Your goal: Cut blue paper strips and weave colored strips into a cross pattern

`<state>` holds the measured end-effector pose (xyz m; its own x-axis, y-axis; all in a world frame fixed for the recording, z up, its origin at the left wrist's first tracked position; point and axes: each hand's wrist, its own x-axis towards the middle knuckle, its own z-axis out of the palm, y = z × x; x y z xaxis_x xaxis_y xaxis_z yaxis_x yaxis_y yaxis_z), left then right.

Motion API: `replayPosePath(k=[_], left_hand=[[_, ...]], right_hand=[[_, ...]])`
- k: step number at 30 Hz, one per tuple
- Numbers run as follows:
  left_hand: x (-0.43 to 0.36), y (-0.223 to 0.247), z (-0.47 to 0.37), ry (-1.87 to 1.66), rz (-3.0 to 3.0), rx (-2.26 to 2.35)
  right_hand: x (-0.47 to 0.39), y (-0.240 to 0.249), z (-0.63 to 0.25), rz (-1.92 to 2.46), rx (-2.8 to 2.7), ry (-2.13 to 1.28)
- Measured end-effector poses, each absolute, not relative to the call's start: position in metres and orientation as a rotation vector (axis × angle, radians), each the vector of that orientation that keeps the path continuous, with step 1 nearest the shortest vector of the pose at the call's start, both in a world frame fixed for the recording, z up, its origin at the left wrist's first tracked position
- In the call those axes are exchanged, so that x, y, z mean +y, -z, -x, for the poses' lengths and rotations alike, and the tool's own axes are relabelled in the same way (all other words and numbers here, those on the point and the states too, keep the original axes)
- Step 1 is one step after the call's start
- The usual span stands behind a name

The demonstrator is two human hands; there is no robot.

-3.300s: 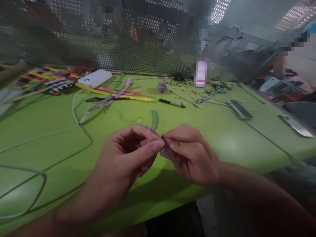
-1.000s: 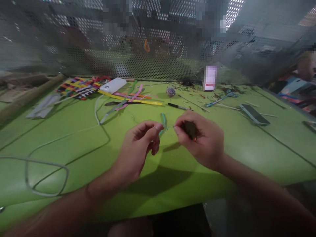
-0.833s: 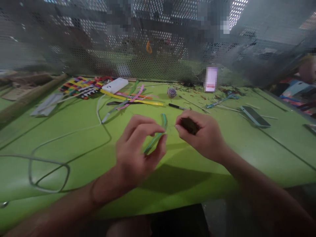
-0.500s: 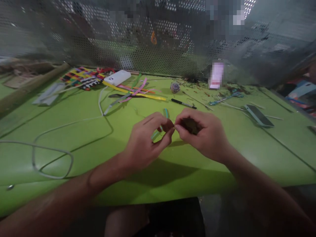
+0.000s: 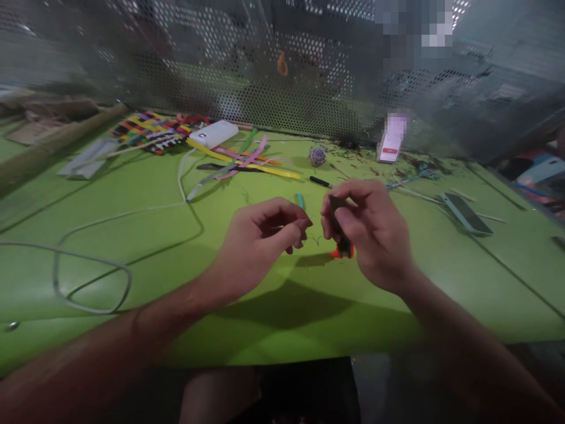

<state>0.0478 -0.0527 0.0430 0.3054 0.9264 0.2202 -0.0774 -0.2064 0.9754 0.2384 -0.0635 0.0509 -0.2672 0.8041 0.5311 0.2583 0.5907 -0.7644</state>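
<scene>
Both my hands hover over the green table [image 5: 132, 235] near its front edge. My left hand [image 5: 260, 238] pinches the end of a thin wire [image 5: 312, 240] that runs across to my right hand. My right hand [image 5: 368, 232] grips a small dark tool with a red tip [image 5: 341, 235], held upright with the tip pointing down. Just behind my left fingertips lies a teal strip [image 5: 300, 200] on the table.
Coloured strips [image 5: 247, 162] and a woven mat [image 5: 150, 131] lie at the back left beside a white power bank [image 5: 214, 133] with its cable [image 5: 88, 253]. A small ball [image 5: 316, 156], a black pen [image 5: 321, 181], a phone [image 5: 467, 213] and a perforated metal screen [image 5: 282, 100] are behind.
My left hand let the teal strip go and now pinches the wire. My right hand turned the dark tool upright, showing its red tip. The view shifted slightly.
</scene>
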Motion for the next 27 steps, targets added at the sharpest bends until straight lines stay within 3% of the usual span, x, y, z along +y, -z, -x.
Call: replayPosePath(k=[7,13,21,27], left_hand=[[-0.035,-0.028,-0.041,-0.856,-2.097,0.838],[-0.008,0.000,-0.045,-0.366,-2.405,0.709],[0.015,0.015,-0.049,-0.559,-2.432,0.672],[0.018,0.006,-0.048,-0.414,-2.439,0.692]], right_hand=[[-0.045,-0.072,-0.263,0.922,-2.111,-0.455],[-0.030,-0.060,-0.288,0.822,-2.633,-0.670],[-0.024,-0.005,-0.303,0.740,-2.566,-0.298],[-0.027,0.007,-0.297,0.625,-2.513,-0.088]])
